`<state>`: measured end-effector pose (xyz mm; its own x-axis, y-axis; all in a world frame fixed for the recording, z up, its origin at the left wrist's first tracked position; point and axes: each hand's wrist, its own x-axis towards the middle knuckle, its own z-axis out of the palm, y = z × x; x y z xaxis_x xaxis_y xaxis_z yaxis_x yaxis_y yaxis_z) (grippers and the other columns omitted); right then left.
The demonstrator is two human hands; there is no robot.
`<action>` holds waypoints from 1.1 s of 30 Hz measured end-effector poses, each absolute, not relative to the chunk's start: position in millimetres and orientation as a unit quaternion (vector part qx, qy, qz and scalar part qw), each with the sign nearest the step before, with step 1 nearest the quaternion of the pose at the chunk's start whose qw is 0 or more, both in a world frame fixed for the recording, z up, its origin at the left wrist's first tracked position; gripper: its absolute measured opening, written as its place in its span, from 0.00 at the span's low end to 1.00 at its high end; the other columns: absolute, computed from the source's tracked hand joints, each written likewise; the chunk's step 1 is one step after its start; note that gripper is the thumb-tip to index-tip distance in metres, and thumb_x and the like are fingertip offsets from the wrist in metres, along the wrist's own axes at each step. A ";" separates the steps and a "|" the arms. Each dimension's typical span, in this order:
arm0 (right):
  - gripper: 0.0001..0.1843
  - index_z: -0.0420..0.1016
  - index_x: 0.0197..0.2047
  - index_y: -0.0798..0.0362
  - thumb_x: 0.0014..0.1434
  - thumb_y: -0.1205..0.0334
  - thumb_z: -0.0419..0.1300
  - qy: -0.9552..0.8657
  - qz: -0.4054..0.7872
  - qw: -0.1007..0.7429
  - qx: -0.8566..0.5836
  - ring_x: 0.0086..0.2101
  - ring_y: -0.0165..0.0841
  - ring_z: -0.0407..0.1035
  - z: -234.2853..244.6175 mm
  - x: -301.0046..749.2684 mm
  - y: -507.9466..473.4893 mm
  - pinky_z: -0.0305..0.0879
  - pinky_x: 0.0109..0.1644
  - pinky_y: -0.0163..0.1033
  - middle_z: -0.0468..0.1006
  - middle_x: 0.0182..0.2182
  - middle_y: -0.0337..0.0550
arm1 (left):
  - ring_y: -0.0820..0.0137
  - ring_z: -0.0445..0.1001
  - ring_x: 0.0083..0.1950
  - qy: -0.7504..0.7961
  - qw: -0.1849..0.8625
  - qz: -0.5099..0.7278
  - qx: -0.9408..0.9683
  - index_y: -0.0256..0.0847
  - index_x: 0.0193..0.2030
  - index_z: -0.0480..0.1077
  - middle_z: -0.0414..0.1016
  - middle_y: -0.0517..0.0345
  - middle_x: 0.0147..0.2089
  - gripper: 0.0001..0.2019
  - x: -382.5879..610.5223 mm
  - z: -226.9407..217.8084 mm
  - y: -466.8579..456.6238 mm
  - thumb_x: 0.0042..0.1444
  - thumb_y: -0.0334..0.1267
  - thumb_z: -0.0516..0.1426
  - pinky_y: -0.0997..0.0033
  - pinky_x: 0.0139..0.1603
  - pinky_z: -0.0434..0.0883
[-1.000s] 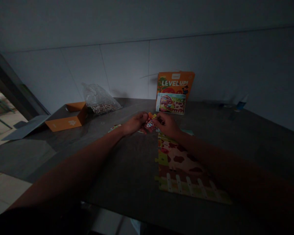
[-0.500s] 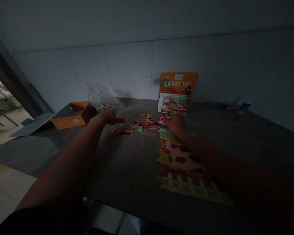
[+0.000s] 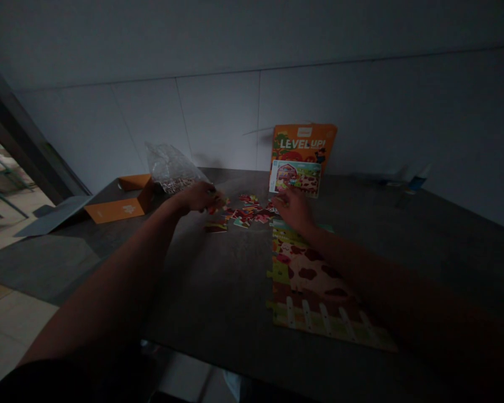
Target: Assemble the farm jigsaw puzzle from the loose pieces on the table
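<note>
Just left of frame centre, the left hand (image 3: 199,197) curls its fingers onto a piece (image 3: 217,206); it is too dim to tell whether it grips. The right hand (image 3: 293,208) lies loosely open and empty, right of the centre pile (image 3: 247,214) and above the puzzle (image 3: 311,291).

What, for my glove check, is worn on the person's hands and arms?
No gloves: left hand and right hand are bare, with no watch or ring visible in the dim light. Both forearms are unsleeved; a dark patch at the left arm's upper end may be a sleeve.
</note>
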<state>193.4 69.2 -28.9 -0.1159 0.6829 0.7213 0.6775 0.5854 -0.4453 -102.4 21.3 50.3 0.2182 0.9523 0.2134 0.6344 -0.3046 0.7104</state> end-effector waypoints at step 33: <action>0.18 0.75 0.26 0.54 0.51 0.46 0.64 -0.735 0.382 0.455 -0.328 0.21 0.31 0.69 -11.9 186.3 48.6 0.62 0.25 0.35 0.78 0.21 0.43 | 0.71 0.74 0.33 0.512 0.280 0.408 0.702 0.32 0.43 0.78 0.80 0.51 0.36 0.12 -44.3 24.5 27.0 0.55 0.32 0.57 0.73 0.37 0.70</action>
